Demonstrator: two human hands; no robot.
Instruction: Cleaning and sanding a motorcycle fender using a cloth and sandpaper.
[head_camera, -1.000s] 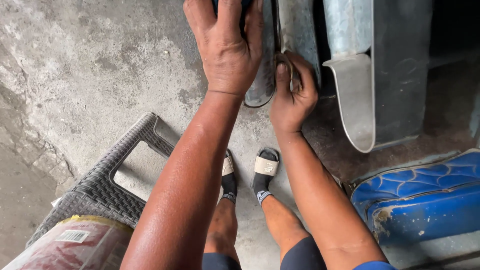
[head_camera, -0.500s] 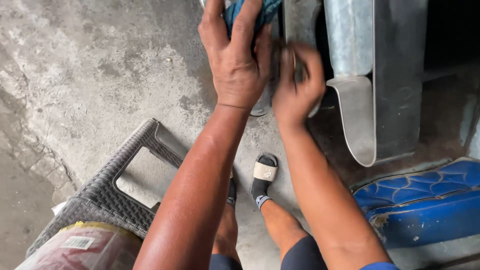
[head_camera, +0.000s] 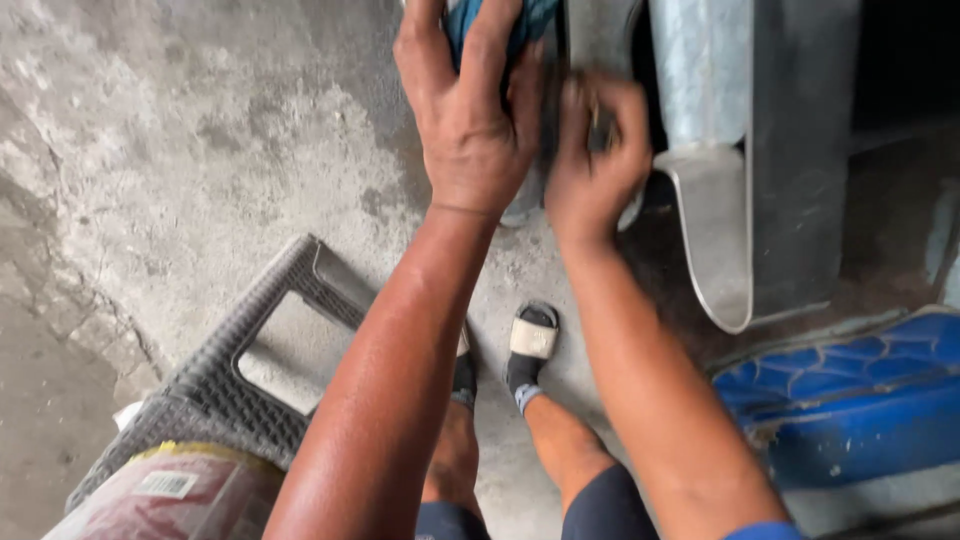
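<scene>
i see a rough, matt concrete floor (head_camera: 180, 130), stained and cracked. the metal sheet (head_camera: 790, 150) looks dull grey and smooth. the stool (head_camera: 230, 390) is dark woven-textured plastic. the blue panel (head_camera: 850, 400) is glossy, scuffed paint.

Left hand (head_camera: 470, 130) now grips blue cloth (head_camera: 500, 20) (higher up).

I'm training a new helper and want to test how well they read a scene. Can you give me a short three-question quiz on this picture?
1. True or false: the left hand presses on a blue cloth.
2. What lies at lower left? A) dark woven plastic stool B) a ladder
3. What colour is the moulded panel at lower right?

Key: 1 true; 2 A; 3 blue. The right hand works beside the grey metal part.
</scene>
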